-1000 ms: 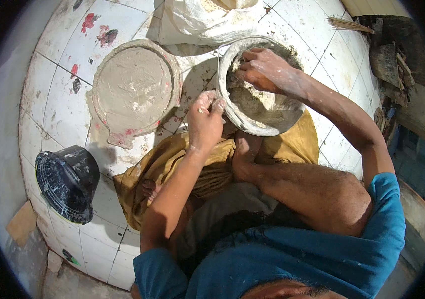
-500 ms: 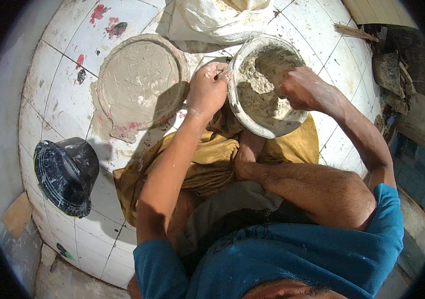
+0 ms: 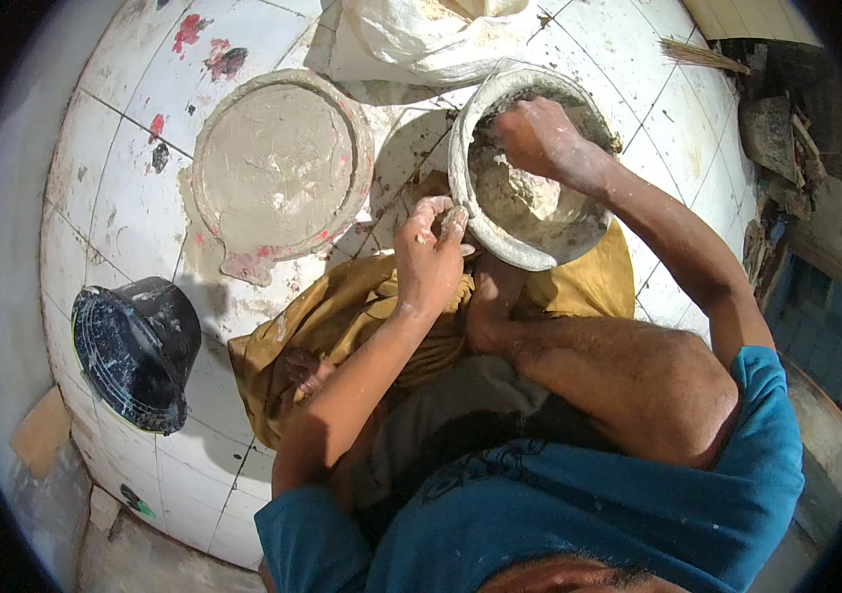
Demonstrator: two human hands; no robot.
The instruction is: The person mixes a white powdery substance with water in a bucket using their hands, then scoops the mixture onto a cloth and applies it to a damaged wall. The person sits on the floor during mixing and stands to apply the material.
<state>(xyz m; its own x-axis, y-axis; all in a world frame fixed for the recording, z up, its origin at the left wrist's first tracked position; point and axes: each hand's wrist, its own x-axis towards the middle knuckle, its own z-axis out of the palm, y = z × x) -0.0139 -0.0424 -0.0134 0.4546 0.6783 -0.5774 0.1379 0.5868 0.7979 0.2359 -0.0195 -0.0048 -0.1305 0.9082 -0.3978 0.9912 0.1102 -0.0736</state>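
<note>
While the left hand [image 3: 429, 252] pinches the near rim of the round grey clay-caked bowl [image 3: 518, 252], the right hand [image 3: 532, 136], just beyond, closes loosely on the pale wet clay [image 3: 530, 203] inside.

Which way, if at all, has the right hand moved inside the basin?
Yes. The right hand moved from the basin's right side to its far rim.

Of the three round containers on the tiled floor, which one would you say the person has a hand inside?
The grey bowl at upper right: the right hand reaches into its lumpy paste, while the flat pan and black bucket stand untouched.
</note>
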